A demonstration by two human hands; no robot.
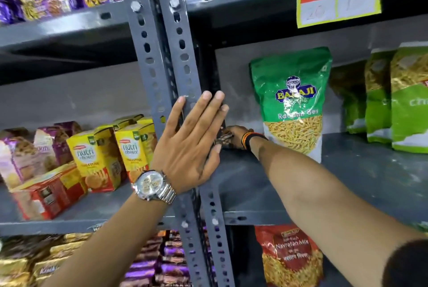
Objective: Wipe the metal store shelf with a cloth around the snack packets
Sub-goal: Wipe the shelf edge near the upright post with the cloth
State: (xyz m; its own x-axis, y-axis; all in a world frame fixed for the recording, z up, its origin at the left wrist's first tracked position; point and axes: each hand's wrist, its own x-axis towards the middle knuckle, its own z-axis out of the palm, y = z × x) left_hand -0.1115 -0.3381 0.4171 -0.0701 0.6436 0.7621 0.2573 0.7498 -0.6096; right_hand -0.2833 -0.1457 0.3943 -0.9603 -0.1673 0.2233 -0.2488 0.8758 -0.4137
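Right hand (234,136) clutched checked cloth (223,139) at frame centre; green packet (293,101) just right (nearest obstacle); left hand (192,145) flat, empty.

Even, fairly bright light, perhaps from overhead; soft blur throughout, wide-angle bending toward the edges.

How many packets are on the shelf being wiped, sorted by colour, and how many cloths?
Green packets with yellow noodle-like snacks: 3, one by the right hand and two at the right edge
Checked cloths: 1, in the right hand
Total: 4
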